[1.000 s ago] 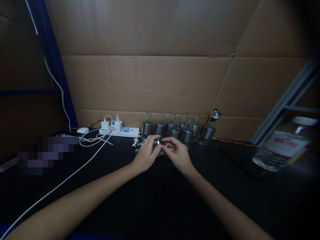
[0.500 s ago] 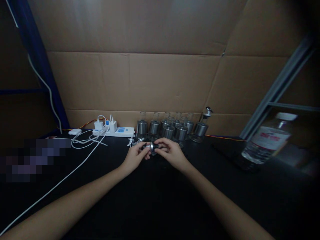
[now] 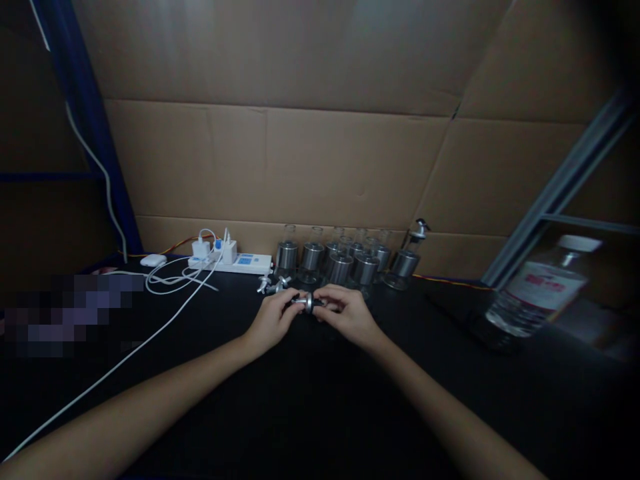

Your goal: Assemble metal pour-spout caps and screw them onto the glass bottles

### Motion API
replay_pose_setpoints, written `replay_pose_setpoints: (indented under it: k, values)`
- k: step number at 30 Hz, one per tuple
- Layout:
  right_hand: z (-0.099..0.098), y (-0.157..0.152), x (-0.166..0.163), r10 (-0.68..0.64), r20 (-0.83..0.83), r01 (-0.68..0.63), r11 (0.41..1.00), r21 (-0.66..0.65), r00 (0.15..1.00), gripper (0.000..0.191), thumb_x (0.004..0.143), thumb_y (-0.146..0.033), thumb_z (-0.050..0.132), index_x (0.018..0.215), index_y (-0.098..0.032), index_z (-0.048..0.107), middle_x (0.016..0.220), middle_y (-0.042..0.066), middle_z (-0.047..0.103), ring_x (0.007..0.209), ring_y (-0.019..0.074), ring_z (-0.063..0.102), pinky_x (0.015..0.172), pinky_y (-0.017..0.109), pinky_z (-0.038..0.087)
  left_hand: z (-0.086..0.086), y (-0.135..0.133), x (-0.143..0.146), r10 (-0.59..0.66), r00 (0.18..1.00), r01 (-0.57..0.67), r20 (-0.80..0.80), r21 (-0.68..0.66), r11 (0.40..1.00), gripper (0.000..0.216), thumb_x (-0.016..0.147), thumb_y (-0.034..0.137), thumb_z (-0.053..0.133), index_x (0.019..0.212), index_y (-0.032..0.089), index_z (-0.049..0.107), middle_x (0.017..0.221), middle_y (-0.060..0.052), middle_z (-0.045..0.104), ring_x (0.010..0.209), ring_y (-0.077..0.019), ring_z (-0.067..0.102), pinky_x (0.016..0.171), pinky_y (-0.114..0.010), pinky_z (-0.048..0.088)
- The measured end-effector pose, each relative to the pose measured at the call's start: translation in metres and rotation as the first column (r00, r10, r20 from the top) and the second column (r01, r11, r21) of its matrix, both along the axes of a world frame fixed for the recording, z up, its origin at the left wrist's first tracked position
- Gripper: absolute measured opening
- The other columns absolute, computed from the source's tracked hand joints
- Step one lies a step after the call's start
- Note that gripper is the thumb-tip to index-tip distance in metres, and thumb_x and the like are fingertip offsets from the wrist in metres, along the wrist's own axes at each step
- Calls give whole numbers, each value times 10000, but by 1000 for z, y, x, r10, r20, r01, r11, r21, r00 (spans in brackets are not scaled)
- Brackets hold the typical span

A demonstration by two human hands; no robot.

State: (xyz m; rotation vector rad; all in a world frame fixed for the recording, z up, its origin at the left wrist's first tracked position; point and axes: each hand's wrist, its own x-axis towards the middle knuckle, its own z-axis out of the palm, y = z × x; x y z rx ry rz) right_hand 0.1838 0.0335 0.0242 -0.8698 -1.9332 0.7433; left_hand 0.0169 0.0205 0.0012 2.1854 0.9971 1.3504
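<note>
Between my two hands lies a silver and black bottle pourer (image 3: 309, 303), held sideways above the black tabletop (image 3: 310, 393). The fingers and thumb of my left hand (image 3: 271, 319) pinch its spout end. My right hand (image 3: 354, 319) grips the dark stopper end, and its fingers hide part of it. Just beyond my left hand lie more silver pourers (image 3: 280, 285). Behind the hands stand several glass bottles (image 3: 341, 268) with steel sleeves and open necks. One bottle (image 3: 403, 265) at their right end has a pourer (image 3: 420, 231) fitted in its neck.
A white power strip (image 3: 254, 264) with chargers and looped white cables (image 3: 165, 283) lies at the back left, near a small white case (image 3: 153, 260). To the right stands a clear water bottle (image 3: 540, 293). A cardboard wall (image 3: 300, 167) closes off the back.
The whole view has shifted slightly. Both hands keep hold of the pourer, and their fingers have moved a little around it.
</note>
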Motion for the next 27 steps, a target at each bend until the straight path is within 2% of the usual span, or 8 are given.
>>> replay_pose_setpoints:
  k: [3,7,13,16,19,23,25,27]
  values:
    - [-1,0,-2,11,-69,-21,990,-140,998,200,601,-255,642,745,-129,581,622,8,566,469,91,534,453,217,452,2,-2,0,16,999,-14,-37,47,999,163,813,222,418,880,178,560,806,-40,603,745,-166,550,681,-259,406]
    - [1,-1,-4,37,-172,-89,948,-307,984,223,563,-245,667,716,-116,567,489,-24,541,407,83,504,431,214,421,0,-3,-1,12,998,-5,-69,97,995,176,821,217,403,903,175,553,832,-54,605,780,-173,556,707,-267,410]
    - [4,-3,-4,37,-307,-175,883,-435,951,237,518,-237,691,670,-115,557,494,-18,565,371,87,505,389,217,414,-4,-1,-3,1,993,22,-115,197,980,221,826,223,391,993,177,528,896,-75,607,837,-180,558,749,-295,421]
    - [3,-3,-6,23,-337,-188,864,-467,941,251,536,-243,684,699,-123,536,492,-26,556,367,82,495,374,216,420,-4,1,-3,5,995,14,-102,188,982,224,825,225,392,999,179,526,910,-77,607,852,-185,557,762,-302,420]
    - [2,0,-8,20,-321,-167,884,-437,947,261,579,-266,660,744,-134,507,490,-42,532,381,77,492,383,214,429,-2,5,-1,8,1000,-5,-29,92,996,211,821,232,401,966,178,545,870,-61,612,795,-176,566,719,-283,428]
    - [-3,3,-10,35,-241,-114,939,-323,970,238,658,-271,591,814,-150,457,553,-42,513,463,87,521,446,233,467,-3,12,-1,-21,997,27,78,-80,996,233,807,270,427,971,160,550,774,-38,601,636,-137,551,591,-238,429]
    - [-4,2,-9,50,-131,-80,970,-228,990,219,703,-255,540,872,-158,441,605,-28,511,520,95,533,471,236,477,-5,14,-1,-41,989,62,140,-152,986,255,798,294,440,986,152,539,726,-24,580,549,-108,519,523,-215,412]
    - [-2,0,-8,35,7,-35,997,-71,999,237,719,-227,514,937,-169,438,711,3,520,596,103,538,498,234,481,-6,16,-1,-46,977,88,211,-195,977,269,791,316,447,978,141,530,683,-11,554,501,-90,488,485,-202,396]
